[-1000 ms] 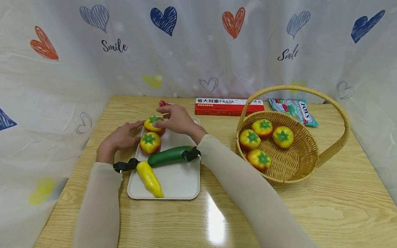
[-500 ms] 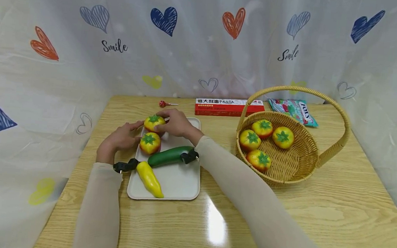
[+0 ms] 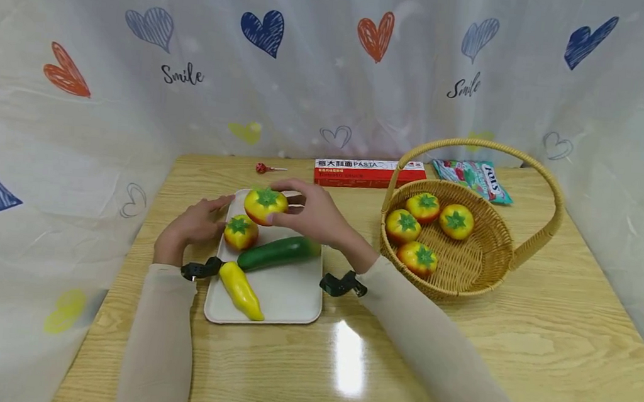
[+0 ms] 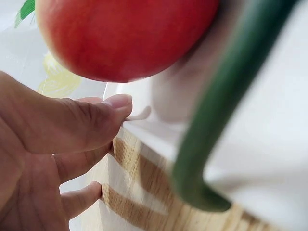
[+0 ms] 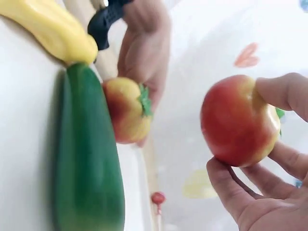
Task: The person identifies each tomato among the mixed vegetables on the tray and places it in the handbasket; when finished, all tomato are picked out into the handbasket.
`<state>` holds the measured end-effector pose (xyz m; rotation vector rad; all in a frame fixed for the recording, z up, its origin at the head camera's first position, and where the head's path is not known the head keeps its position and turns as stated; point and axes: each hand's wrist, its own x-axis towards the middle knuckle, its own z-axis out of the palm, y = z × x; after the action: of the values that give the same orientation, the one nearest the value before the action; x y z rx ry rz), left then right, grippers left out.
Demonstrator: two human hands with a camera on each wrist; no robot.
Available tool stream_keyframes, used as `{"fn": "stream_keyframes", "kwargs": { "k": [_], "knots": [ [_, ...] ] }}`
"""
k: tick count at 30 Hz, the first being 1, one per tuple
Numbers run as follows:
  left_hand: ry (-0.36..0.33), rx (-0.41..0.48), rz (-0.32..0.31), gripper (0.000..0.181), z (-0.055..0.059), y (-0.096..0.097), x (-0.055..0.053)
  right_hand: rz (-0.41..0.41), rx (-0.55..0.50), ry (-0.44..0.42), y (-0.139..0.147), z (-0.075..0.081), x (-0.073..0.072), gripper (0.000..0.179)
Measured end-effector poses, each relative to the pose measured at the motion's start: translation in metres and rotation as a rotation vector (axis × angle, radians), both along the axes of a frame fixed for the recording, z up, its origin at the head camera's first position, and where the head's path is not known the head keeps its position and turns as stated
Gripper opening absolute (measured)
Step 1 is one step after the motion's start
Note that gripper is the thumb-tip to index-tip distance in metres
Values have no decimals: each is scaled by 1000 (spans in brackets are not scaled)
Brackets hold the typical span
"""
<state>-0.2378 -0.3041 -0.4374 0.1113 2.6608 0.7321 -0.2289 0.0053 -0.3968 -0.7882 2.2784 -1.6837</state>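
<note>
My right hand (image 3: 321,213) holds a yellow-and-red toy tomato (image 3: 265,205) between thumb and fingers, above the far part of the white tray (image 3: 291,303). In the right wrist view this tomato (image 5: 238,120) hangs in the air. My left hand (image 3: 195,224) lies at the tray's left edge; its thumb (image 4: 118,102) touches or nearly touches the rim, other fingers outside it. Beside it, a second toy tomato (image 3: 241,232) sits on the tray. A green cucumber (image 3: 278,253) and a long yellow pepper (image 3: 241,290) lie nearer. A blurred green stalk (image 4: 216,106) crosses the left wrist view.
A wicker basket (image 3: 467,269) with a tall handle stands to the right, holding several toy tomatoes (image 3: 417,259). Behind are a red pasta box (image 3: 369,174), a teal candy bag (image 3: 474,178) and a lollipop (image 3: 262,168). A printed curtain closes the table's back and sides.
My right hand first reaches past the far tomato, then grips it. Now it has lifted that tomato off the tray and moved slightly right. My left hand stays put.
</note>
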Motion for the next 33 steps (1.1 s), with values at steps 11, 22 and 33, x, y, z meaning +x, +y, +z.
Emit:
{"fn": "stream_keyframes", "kwargs": {
  "k": [11, 22, 33],
  "knots": [
    [-4, -24, 7, 74, -1, 0, 1, -70, -50, -90, 114, 13, 70, 54],
    [-27, -12, 18, 74, -2, 1, -1, -252, 172, 102, 247, 18, 113, 52],
    [-29, -22, 12, 74, -3, 1, -2, -318, 563, 130, 290, 19, 119, 49]
  ]
}}
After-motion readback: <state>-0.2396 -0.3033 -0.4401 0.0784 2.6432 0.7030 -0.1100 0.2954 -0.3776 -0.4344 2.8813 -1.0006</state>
